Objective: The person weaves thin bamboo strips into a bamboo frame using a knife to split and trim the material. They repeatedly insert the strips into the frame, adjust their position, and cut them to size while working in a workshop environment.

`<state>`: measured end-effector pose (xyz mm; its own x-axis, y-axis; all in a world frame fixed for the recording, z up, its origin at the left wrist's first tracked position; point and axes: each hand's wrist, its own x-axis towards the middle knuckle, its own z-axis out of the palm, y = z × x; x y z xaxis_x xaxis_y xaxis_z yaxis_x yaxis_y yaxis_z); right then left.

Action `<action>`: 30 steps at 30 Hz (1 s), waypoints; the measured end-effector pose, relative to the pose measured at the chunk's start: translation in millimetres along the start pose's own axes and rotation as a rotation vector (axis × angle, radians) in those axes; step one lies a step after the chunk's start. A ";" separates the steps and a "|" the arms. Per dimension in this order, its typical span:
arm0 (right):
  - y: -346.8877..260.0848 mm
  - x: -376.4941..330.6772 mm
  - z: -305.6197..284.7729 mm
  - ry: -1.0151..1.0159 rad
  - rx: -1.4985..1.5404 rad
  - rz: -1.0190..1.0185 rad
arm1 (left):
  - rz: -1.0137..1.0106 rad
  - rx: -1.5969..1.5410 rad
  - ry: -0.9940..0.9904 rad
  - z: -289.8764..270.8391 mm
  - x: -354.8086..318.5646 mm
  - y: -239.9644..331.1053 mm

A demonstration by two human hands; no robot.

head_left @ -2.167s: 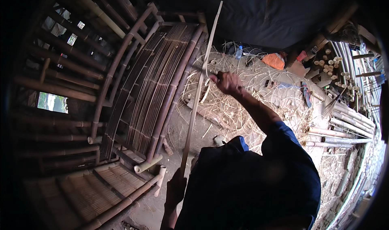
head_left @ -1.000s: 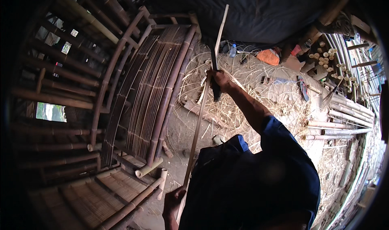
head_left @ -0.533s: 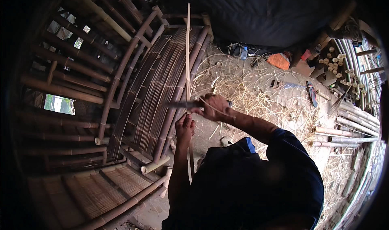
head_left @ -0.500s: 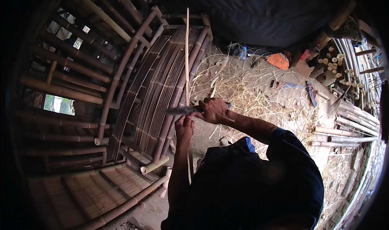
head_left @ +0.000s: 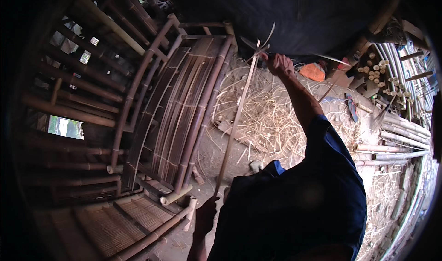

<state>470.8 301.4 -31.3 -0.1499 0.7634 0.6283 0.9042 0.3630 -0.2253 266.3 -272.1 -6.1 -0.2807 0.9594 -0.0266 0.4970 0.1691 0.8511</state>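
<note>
A long, pale bamboo strip (head_left: pixel 237 116) slants from low centre up to the far side. My left hand (head_left: pixel 206 213), in shadow low in the view, is closed round its near end. With my arm stretched far forward, my right hand (head_left: pixel 280 65) is closed beside the strip's far end. It holds a knife (head_left: pixel 249 44), whose blade crosses the strip there; the handle is mostly hidden in the fist. A thin curled shaving (head_left: pixel 271 32) rises by the blade.
On the left stands a bamboo bench (head_left: pixel 184 104) with a slatted seat. Loose shavings (head_left: pixel 276 109) cover the ground ahead. Dark sheeting (head_left: pixel 276 12) hangs at the back, an orange bag (head_left: pixel 313 72) below it. Bamboo poles (head_left: pixel 396 136) lie along the right.
My right hand has moved with the knife far forward along the strip. My left hand has drawn back toward my body, and the strip now leans to the right.
</note>
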 end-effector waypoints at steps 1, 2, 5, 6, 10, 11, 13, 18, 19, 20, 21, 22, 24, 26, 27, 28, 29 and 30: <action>-11.9 18.4 -39.7 -0.391 0.074 0.146 | -0.163 -0.195 -0.054 -9.0 -18.0 9.9; -4.5 8.0 -36.8 -0.405 0.118 0.178 | -0.326 -0.391 -0.107 -16.3 -31.1 21.3; -17.8 -38.9 -5.7 -0.176 -0.033 -0.100 | -0.439 -0.352 -0.137 -21.1 -5.6 50.0; -32.4 -57.8 -5.0 -0.211 -0.047 -0.174 | -0.327 -0.220 -0.088 -12.4 4.3 30.6; -87.2 -90.5 -91.5 -0.579 0.207 -0.233 | -0.278 0.157 -0.103 -18.0 32.9 34.3; -80.4 -92.5 -75.5 -0.404 0.175 -0.348 | -0.246 0.244 -0.096 -22.6 23.8 30.4; -16.7 -45.8 -40.2 -0.459 0.048 -0.011 | -0.238 0.087 -0.058 -35.8 -19.9 21.4; 63.0 36.8 -44.7 -0.473 -0.008 0.479 | -0.315 0.132 -0.094 -48.2 -62.5 20.8; 46.8 23.5 -49.6 -0.510 -0.018 0.427 | -0.276 0.073 -0.034 -34.0 -47.0 15.4; 50.8 2.7 -25.0 -0.561 0.057 0.292 | -0.213 0.018 0.010 -21.4 -22.2 11.2; 52.1 -27.9 -3.2 -0.548 0.068 0.077 | -0.277 -0.142 0.029 -6.5 8.2 9.0; 24.1 -75.8 11.1 -0.551 0.074 -0.217 | -0.261 -0.009 0.001 0.3 39.0 16.0; -56.8 -154.1 -15.1 -0.898 0.269 -0.346 | -0.268 -0.037 0.007 10.4 86.0 18.7; -131.1 -206.5 -72.2 -1.157 0.479 -0.118 | -0.340 -0.281 0.043 18.6 121.0 16.8; -158.2 -211.3 -117.5 -1.144 0.547 -0.244 | -0.392 -0.361 0.056 18.3 133.5 16.4; -168.9 -235.1 -126.7 -1.019 0.617 -0.341 | -0.442 -0.432 0.055 19.5 140.9 18.9; -176.0 -241.6 -131.2 -0.885 0.679 -0.446 | -0.436 -0.589 0.141 27.8 145.3 18.4; -176.3 -238.7 -128.8 -0.862 0.651 -0.435 | -0.424 -0.561 0.156 28.4 144.5 17.9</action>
<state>398.8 -13.7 -45.6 -0.8458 0.5261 0.0886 0.3702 0.6985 -0.6124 258.0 -124.1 -9.6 -0.4909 0.7863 -0.3751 -0.1660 0.3383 0.9263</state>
